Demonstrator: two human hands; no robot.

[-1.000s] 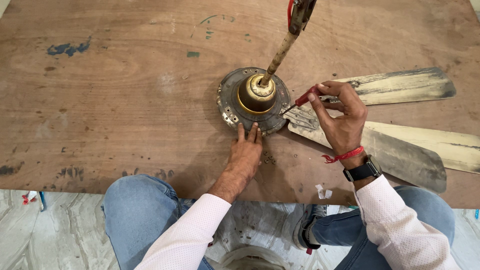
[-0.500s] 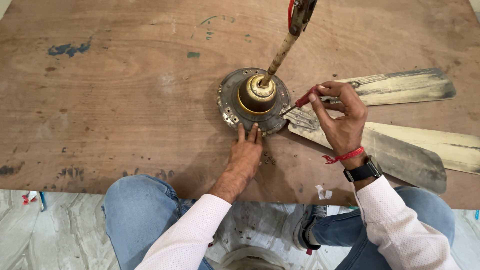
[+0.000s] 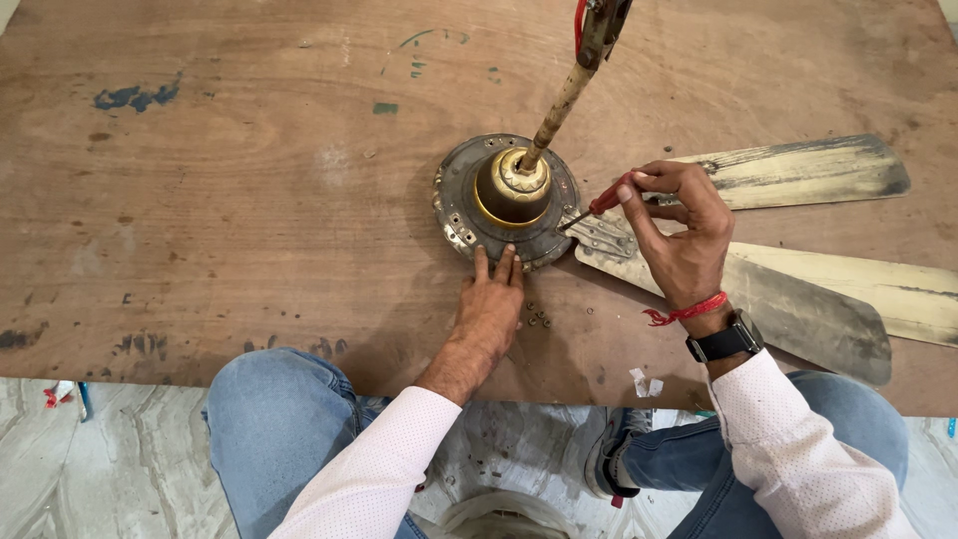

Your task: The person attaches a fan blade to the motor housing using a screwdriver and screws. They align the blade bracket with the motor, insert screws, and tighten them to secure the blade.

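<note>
A dirty round ceiling-fan motor (image 3: 459, 205) with a brass-coloured dome and an upright rod lies on a brown wooden board (image 3: 230, 200). My left hand (image 3: 489, 304) rests flat on the board, fingertips pressed against the motor's near rim. My right hand (image 3: 679, 235) grips a red-handled screwdriver (image 3: 597, 205), its tip at the motor's right edge where a fan blade bracket (image 3: 604, 240) meets it.
Three worn fan blades (image 3: 808, 170) fan out to the right across the board. Several small screws (image 3: 539, 317) lie near my left wrist. Scraps of white paper (image 3: 644, 382) sit at the board's near edge. My knees in jeans are over a marble floor (image 3: 100, 469).
</note>
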